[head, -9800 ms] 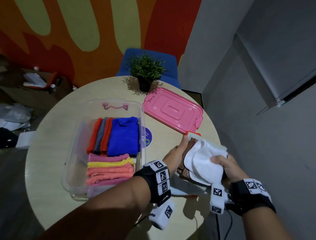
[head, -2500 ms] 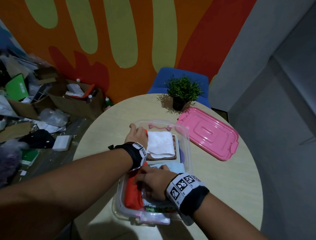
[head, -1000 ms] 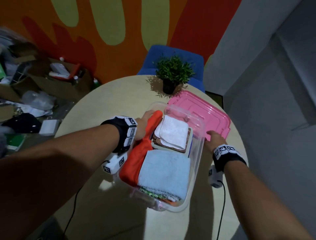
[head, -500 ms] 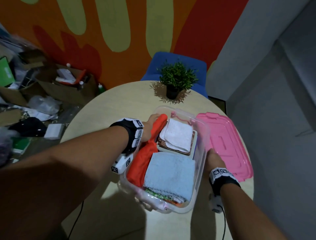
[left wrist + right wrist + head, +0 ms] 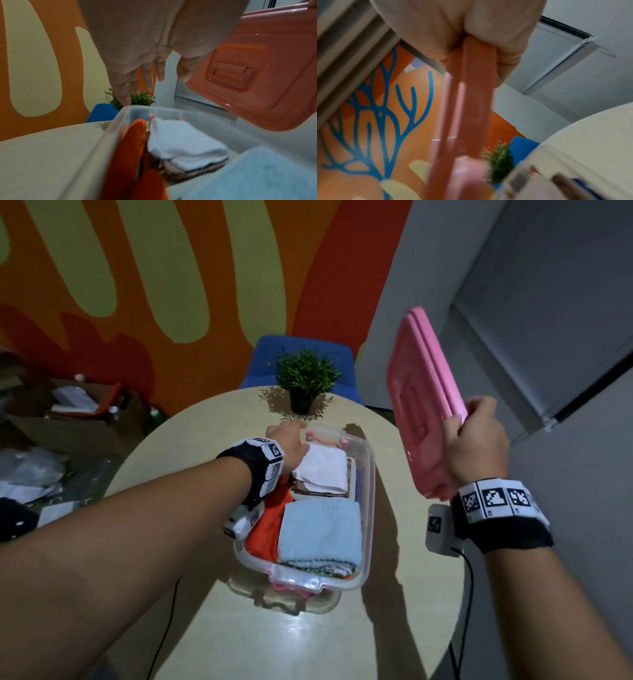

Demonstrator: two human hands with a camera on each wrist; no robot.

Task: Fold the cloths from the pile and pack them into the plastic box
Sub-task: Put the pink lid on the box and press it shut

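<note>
The clear plastic box [image 5: 368, 491] stands mid-table, filled with folded cloths: a white cloth [image 5: 322, 470] at the far end, a light blue cloth [image 5: 320, 532] at the near end, and an orange cloth [image 5: 267, 525] along the left wall. My left hand [image 5: 291, 436] hovers over the box's far left corner with straight fingers [image 5: 137, 81] and holds nothing. To the right of the box, my right hand [image 5: 474, 440] grips the edge of the pink lid [image 5: 421, 405] and holds it upright in the air. The left wrist view shows the lid [image 5: 257, 75] tilted above the white cloth [image 5: 181, 142].
A small potted plant [image 5: 306, 381] stands at the round table's [image 5: 205, 628] far edge, in front of a blue chair [image 5: 301, 347]. Cardboard boxes and clutter [image 5: 68, 412] cover the floor on the left. A grey wall is close on the right.
My right hand has left the box's side, taken the pink lid off the table and raised it upright. My left hand has moved off the orange cloth toward the box's far left corner.
</note>
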